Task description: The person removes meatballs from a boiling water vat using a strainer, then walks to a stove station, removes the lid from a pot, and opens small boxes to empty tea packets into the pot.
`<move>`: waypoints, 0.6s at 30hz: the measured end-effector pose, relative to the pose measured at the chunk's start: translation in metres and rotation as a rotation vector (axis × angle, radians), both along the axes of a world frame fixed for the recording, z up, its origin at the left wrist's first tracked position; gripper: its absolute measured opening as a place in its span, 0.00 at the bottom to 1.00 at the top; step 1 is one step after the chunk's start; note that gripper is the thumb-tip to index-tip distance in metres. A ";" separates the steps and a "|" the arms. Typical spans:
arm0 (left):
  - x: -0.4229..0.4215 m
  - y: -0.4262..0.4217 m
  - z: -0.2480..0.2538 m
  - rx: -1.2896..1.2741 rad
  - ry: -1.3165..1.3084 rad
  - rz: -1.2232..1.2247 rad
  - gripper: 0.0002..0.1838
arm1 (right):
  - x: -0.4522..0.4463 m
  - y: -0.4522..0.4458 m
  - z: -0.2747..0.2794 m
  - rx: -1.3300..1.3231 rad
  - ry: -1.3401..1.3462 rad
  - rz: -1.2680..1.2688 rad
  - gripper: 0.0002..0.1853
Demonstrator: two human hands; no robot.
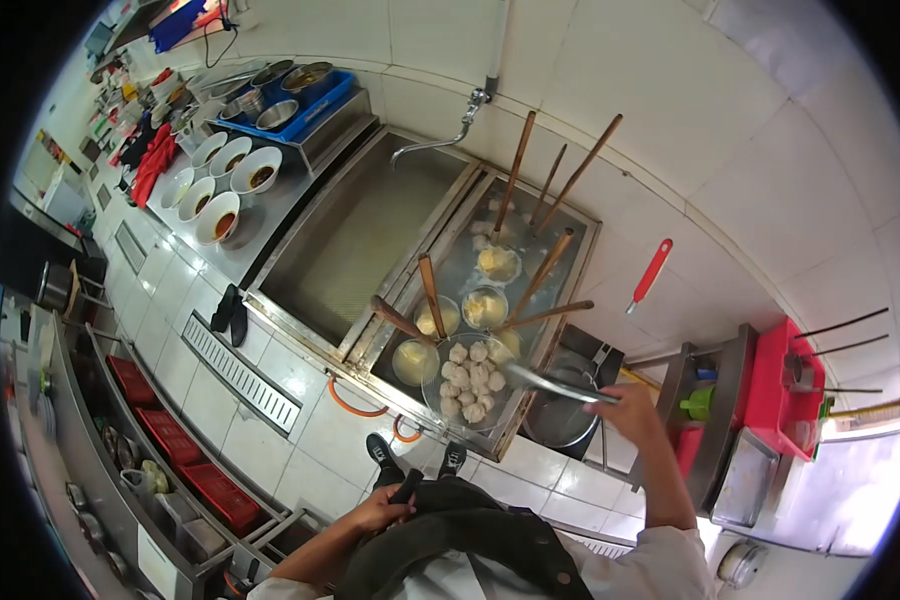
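My right hand (625,412) is closed around the metal handle of a wide skimmer (562,386). A pile of pale, round dumplings (470,382) sits in the skimmer's round bowl, over the front of the cooking tank (378,372). Close to my body, my left hand (380,510) is wrapped around a short black object (407,486), whose kind I cannot make out. Around the dumplings, several wooden-handled strainer baskets (486,308) hold yellowish noodles in the tank's cloudy water.
Left of the baskets lies a second basin of murky water (370,225) under a wall tap (465,125). White bowls with dark sauce (257,172) stand on the steel counter at left. A pot (562,420) sits right of the tank, near a red bin (770,390).
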State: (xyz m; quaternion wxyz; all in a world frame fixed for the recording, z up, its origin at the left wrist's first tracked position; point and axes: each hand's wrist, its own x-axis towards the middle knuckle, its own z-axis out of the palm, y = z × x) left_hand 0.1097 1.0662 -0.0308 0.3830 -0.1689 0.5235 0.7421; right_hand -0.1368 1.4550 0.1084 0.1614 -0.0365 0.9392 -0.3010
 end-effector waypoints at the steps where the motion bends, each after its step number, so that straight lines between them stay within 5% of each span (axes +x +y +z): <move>1: -0.003 -0.002 0.001 0.003 -0.017 -0.021 0.07 | 0.016 -0.014 -0.004 -0.013 -0.023 -0.010 0.25; 5: -0.014 -0.013 0.020 0.024 -0.096 -0.068 0.06 | 0.040 -0.041 0.023 -0.043 -0.119 -0.146 0.22; 10: -0.007 -0.032 -0.005 0.040 0.021 -0.093 0.06 | 0.058 -0.074 0.072 0.032 0.086 -0.172 0.19; 13: -0.010 -0.043 0.003 0.031 0.092 -0.118 0.06 | 0.067 -0.119 0.078 0.204 0.409 0.042 0.20; 18: -0.009 -0.067 -0.006 0.002 0.125 -0.163 0.06 | 0.034 -0.189 0.075 0.383 0.442 0.070 0.16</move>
